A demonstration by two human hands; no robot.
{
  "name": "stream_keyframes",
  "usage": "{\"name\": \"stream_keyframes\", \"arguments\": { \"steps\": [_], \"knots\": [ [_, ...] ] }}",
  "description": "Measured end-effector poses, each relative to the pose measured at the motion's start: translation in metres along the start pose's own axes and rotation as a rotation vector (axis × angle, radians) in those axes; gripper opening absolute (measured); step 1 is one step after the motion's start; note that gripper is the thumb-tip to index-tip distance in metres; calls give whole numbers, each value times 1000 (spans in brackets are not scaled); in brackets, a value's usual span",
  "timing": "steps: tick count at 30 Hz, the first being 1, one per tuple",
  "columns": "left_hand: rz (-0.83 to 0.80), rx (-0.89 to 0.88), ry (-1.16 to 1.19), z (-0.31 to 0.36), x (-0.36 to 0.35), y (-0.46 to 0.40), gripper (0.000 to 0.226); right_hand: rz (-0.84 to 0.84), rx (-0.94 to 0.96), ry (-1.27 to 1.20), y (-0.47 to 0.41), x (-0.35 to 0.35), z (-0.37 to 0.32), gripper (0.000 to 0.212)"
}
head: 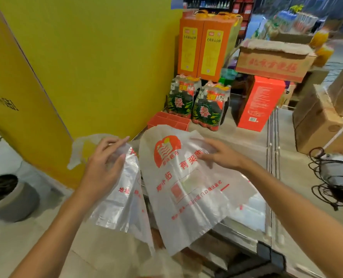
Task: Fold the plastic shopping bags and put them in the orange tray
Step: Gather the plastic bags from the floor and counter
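Item one: a translucent white plastic shopping bag (186, 187) with red print, which we find spread flat over the left part of the glass-topped counter (253, 213), its bottom edge hanging past the counter's near edge. Our right hand (216, 155) lies on its upper right portion, fingers extended and nearly straight, pressing the film rather than gripping it.

Item two: a second bag (124, 199), clearer and more crumpled, which we hold off the counter's left edge, just beside the first and overlapping its left margin. Our left hand (104, 159) has its fingers curled about the upper part of this bag, thumb side toward the first bag; one handle loop (78, 149) trails out to the left of the hand.

Item three: an orange tray (169, 121) with dividers, at the counter's far left corner, just beyond the top of the flat bag. We cannot tell what lies in its compartments.

Item four: two shrink-wrapped packs of bottles (198, 103), standing just behind the tray.

Item five: tall orange cartons (202, 51) behind the packs, against a yellow wall (86, 57).

Item six: a red box (259, 103) and brown cardboard boxes (323, 121) toward the right.

Item seven: a grey planter (8, 197) on the floor, far left.
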State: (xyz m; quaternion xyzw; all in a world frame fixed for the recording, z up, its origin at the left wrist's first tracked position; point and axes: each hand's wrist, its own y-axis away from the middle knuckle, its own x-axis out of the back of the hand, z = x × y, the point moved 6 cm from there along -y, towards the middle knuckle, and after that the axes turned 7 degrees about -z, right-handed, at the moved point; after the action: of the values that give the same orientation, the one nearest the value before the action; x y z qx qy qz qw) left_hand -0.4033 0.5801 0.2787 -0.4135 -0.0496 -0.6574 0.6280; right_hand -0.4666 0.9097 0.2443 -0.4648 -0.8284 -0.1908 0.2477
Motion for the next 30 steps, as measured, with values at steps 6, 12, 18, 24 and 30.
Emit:
{"name": "stream_keyframes", "arguments": {
  "steps": [6, 12, 18, 24, 30],
  "knots": [
    [2, 77, -106, 17, -67, -36, 43, -237, -180, 50, -37, 41, 155, 58],
    [3, 171, -139, 14, -111, -45, 40, -186, -436, 145, -51, 33, 295, 54],
    [-13, 231, -194, 12, -133, -54, 46, -142, -505, 252, -60, 36, 363, 65],
    [15, 293, -171, 11, -145, -54, 45, 206, -271, 540, -57, 37, 353, 63],
    [38, 312, -133, 16, -147, -51, 44, -196, -240, -545, -67, -83, 232, 57]
  ]
}}
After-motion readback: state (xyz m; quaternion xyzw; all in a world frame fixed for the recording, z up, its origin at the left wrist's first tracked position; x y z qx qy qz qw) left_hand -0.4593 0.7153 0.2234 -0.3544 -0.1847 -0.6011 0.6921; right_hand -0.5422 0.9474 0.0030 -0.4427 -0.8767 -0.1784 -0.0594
